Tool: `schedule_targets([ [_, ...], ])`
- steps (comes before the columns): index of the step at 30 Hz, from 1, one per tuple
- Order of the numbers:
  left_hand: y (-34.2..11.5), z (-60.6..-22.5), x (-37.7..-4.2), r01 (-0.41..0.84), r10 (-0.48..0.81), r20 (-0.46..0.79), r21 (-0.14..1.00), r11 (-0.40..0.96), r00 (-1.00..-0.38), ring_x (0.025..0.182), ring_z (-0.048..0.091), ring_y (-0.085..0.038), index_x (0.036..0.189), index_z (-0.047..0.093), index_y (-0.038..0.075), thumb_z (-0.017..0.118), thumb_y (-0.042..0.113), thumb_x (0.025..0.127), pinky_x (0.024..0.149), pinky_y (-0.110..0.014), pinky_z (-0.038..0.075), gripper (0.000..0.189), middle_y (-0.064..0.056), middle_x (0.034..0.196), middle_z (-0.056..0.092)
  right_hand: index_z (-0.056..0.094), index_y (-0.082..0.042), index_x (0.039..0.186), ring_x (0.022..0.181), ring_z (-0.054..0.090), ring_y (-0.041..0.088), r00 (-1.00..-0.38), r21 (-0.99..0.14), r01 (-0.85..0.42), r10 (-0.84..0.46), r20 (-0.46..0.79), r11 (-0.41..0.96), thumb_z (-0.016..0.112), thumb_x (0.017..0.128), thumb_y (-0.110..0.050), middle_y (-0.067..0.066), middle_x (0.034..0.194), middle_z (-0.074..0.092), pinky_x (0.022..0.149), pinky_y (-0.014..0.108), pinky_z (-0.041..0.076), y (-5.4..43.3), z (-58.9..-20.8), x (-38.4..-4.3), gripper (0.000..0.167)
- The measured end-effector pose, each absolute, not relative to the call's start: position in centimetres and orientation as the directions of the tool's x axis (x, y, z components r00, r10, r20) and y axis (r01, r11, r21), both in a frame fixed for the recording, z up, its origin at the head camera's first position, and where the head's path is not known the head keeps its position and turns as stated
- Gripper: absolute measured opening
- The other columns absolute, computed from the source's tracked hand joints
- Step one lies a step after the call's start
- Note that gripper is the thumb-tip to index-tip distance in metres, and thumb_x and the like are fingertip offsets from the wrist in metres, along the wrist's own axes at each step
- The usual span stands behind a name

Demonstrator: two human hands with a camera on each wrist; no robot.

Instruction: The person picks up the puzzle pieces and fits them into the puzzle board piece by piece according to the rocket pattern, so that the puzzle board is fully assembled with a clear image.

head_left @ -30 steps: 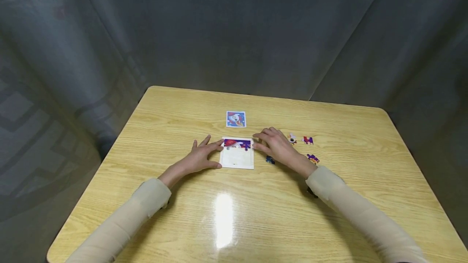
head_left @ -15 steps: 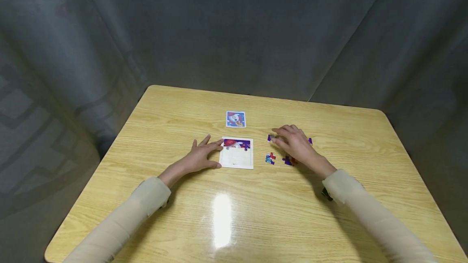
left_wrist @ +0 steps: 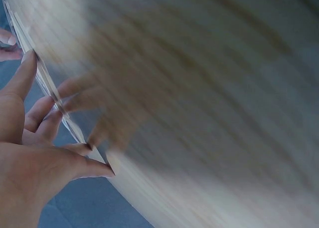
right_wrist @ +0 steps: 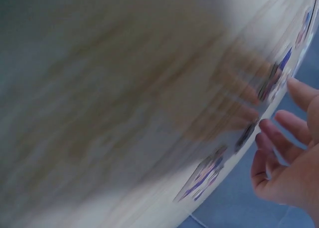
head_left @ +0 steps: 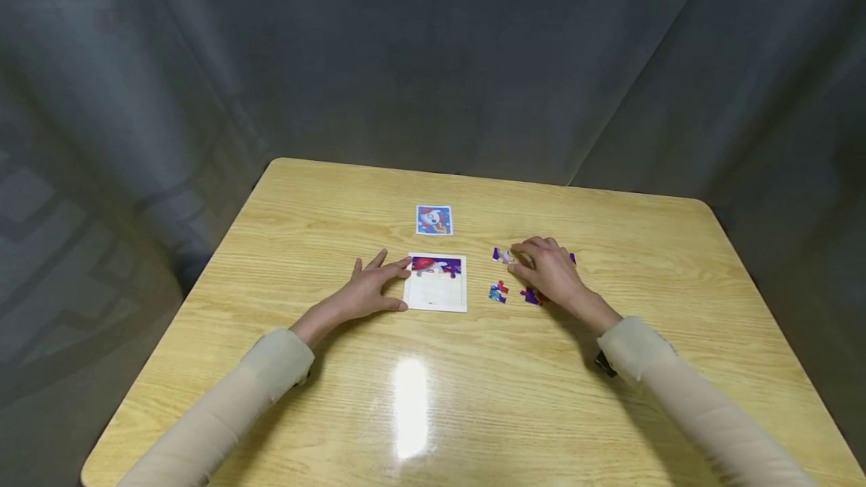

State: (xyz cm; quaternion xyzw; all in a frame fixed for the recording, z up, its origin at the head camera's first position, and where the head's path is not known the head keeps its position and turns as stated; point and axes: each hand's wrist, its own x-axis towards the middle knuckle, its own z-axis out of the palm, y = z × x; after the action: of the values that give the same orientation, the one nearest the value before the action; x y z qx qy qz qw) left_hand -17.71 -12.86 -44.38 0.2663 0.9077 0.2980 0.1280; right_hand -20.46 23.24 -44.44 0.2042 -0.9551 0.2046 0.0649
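My left hand (head_left: pixel 368 295) rests at the left edge of a white puzzle tray (head_left: pixel 435 295), fingers spread and thumb at its lower corner. Joined purple, red and white pieces (head_left: pixel 436 266) fill the tray's top row. To the tray's right, my right hand (head_left: pixel 551 276) reaches low over the loose jigsaw pieces. Its thumb and index fingertips stand just right of a purple-and-white piece (head_left: pixel 501 255). In the right wrist view, its fingers are loosely bent, with a gap between thumb and fingers. Part of the loose pieces is hidden under this hand.
Nearer me lie a blue-and-red piece (head_left: pixel 498 291) and a purple piece (head_left: pixel 531 296). Another purple piece (head_left: pixel 573 258) peeks out beyond the right hand. A small picture card (head_left: pixel 434 221) lies behind the tray on the wooden table (head_left: pixel 325 209). Dark curtains (head_left: pixel 433 58) surround it.
From beside the tray, my right hand has moved right over the loose pieces, then slightly further right, uncovering more of the purple-and-white piece. The left hand stays at the tray.
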Motion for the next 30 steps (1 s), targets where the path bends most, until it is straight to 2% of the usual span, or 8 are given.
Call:
schedule_targets([
  [9, -12.83, -44.33, -17.67, 0.402, 0.558, -0.074, 0.615, 0.679, -0.827, 0.145, 0.005, -0.041, 0.134, 0.055, 0.006, 0.076, 0.029, 0.083, 0.104, -0.073, -0.007, 0.06, -0.005, 0.154, 0.033, 0.066, 0.002, 0.118, 0.099, 0.052, 0.037, -0.938, -0.414, -0.346, -0.301, 0.172, 0.842, 0.075, 0.085, -0.025, 0.019, 0.114, 0.06, 0.077, 0.05, 0.045, 22.26, -44.59, -20.74, 0.044],
  [30, -12.87, -44.47, -17.58, 0.404, 0.557, -0.076, 0.608, 0.683, -0.827, 0.145, 0.005, -0.041, 0.136, 0.054, 0.008, 0.075, 0.03, 0.084, 0.104, -0.073, -0.006, 0.06, -0.005, 0.154, 0.033, 0.069, 0.003, 0.112, 0.09, 0.048, 0.032, -0.934, -0.491, -0.356, -0.29, 0.208, 0.795, 0.076, 0.084, -0.018, 0.019, 0.109, 0.059, 0.072, 0.042, 0.04, 22.36, -45.32, -21.2, 0.036],
])
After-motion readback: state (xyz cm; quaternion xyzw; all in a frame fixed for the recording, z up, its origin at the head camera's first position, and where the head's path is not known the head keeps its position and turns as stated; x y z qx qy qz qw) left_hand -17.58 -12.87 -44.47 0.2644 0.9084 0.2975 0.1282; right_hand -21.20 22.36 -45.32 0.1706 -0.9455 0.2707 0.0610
